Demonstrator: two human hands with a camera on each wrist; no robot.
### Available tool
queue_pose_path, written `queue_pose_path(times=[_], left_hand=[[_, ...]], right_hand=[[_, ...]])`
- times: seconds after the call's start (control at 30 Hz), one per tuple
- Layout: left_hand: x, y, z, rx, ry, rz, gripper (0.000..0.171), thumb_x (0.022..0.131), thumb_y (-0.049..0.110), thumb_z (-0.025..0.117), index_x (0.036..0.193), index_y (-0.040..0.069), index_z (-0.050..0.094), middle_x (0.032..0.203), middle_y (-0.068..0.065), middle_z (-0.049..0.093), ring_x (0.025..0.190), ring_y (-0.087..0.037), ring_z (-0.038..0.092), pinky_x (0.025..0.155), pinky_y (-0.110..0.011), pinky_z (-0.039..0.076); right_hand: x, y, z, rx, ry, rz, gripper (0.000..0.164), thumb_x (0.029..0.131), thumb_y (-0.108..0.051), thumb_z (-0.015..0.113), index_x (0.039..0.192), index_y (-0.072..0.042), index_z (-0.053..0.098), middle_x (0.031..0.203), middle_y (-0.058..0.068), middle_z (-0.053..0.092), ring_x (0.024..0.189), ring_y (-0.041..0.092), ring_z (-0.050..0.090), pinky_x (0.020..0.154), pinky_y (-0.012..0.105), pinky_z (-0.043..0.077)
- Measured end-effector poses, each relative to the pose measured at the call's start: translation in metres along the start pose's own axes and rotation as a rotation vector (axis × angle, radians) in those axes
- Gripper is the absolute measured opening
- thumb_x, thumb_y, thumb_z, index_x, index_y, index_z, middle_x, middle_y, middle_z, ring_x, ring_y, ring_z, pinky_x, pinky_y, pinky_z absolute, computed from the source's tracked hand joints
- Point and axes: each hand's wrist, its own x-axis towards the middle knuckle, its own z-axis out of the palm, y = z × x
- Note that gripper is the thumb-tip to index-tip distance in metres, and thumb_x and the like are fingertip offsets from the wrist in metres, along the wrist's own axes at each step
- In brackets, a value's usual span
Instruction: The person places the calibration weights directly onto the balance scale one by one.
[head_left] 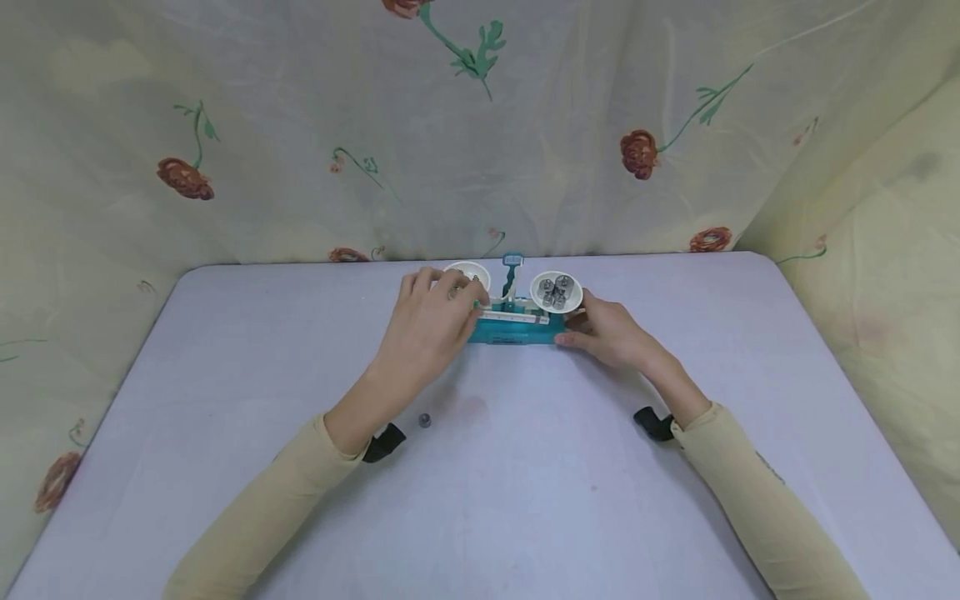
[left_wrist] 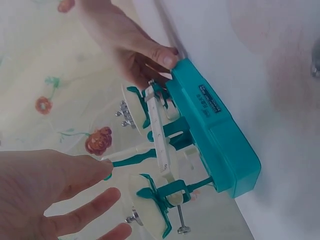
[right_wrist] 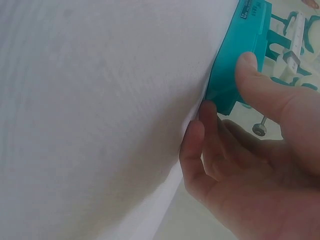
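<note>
A teal balance scale (head_left: 512, 333) with two white pans stands toward the back of the table. My right hand (head_left: 611, 332) grips the right end of its base; in the right wrist view the thumb (right_wrist: 250, 75) presses the base's front face. Above the left pan (head_left: 470, 268) reaches my left hand (head_left: 433, 321), its fingers extended and spread in the left wrist view, nothing visible between them. The right pan (head_left: 576, 302) carries several small shiny metal pieces (head_left: 557, 292). A few metal bits (left_wrist: 133, 217) lie in the left pan, partly hidden by the hand.
One small metal piece (head_left: 425, 420) lies on the pale table (head_left: 510, 500) near my left wrist. Black wrist straps (head_left: 385, 443) show below the sleeves. A flowered curtain (head_left: 525, 150) hangs behind the table's back edge.
</note>
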Motion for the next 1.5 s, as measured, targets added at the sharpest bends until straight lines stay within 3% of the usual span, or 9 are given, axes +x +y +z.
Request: queue_pose_path(times=[0.3, 0.7, 1.27, 1.5], left_hand=[[-0.021, 0.007, -0.002, 0.008, 0.000, 0.063, 0.015, 0.103, 0.024, 0.075, 0.118, 0.020, 0.075, 0.122, -0.007, 0.077, 0.120, -0.038, 0.067, 0.103, -0.055, 0.054], [-0.036, 0.014, -0.005, 0.040, -0.086, 0.054, 0.017, 0.102, 0.031, 0.077, 0.116, 0.021, 0.075, 0.126, -0.006, 0.077, 0.123, -0.037, 0.067, 0.105, -0.054, 0.054], [-0.048, 0.013, -0.008, 0.038, -0.110, 0.051, 0.019, 0.098, 0.032, 0.082, 0.113, 0.022, 0.077, 0.132, -0.010, 0.074, 0.123, -0.040, 0.065, 0.105, -0.056, 0.054], [-0.052, 0.011, -0.008, 0.068, -0.168, 0.059, 0.028, 0.092, 0.035, 0.087, 0.116, 0.021, 0.078, 0.135, -0.014, 0.072, 0.124, -0.041, 0.065, 0.106, -0.057, 0.054]], right_hand=[[-0.002, 0.000, 0.001, 0.005, -0.003, -0.002, 0.079, 0.105, -0.019, 0.072, 0.166, 0.003, 0.027, 0.145, 0.031, 0.062, 0.136, 0.048, 0.063, 0.115, 0.060, 0.052], [-0.002, 0.001, 0.002, 0.012, 0.000, -0.005, 0.080, 0.105, -0.019, 0.072, 0.168, 0.001, 0.025, 0.148, 0.031, 0.060, 0.137, 0.047, 0.062, 0.116, 0.060, 0.051], [-0.001, -0.001, 0.000, 0.006, -0.006, 0.000, 0.080, 0.105, -0.018, 0.071, 0.167, 0.002, 0.026, 0.146, 0.031, 0.061, 0.137, 0.047, 0.063, 0.115, 0.059, 0.053], [0.000, -0.001, 0.000, 0.007, -0.013, -0.003, 0.081, 0.105, -0.019, 0.071, 0.168, 0.002, 0.024, 0.148, 0.032, 0.059, 0.138, 0.048, 0.061, 0.115, 0.059, 0.052]])
